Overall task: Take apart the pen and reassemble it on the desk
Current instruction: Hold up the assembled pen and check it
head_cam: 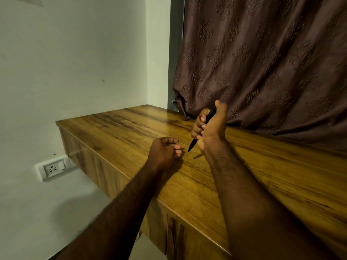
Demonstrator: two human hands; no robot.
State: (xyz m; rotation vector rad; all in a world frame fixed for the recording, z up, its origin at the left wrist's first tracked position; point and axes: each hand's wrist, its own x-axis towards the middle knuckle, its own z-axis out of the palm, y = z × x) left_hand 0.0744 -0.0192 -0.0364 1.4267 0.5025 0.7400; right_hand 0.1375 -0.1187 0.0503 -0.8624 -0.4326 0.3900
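A slim black pen (193, 144) stands nearly upright above the wooden desk (122, 128), tip pointing down close to the surface. My right hand (209, 126) grips its middle, fingers curled round the barrel and thumb raised; the pen's top end shows beside the thumb. My left hand (165, 152) rests on the desk just left of the pen tip, fingers loosely curled and holding nothing. The pen looks to be in one piece.
A brown patterned curtain (262, 62) hangs behind the desk and drapes onto its back edge. The desk's left edge drops off to a white wall with a socket plate (53, 168). Cabinet fronts run below the desk's near edge.
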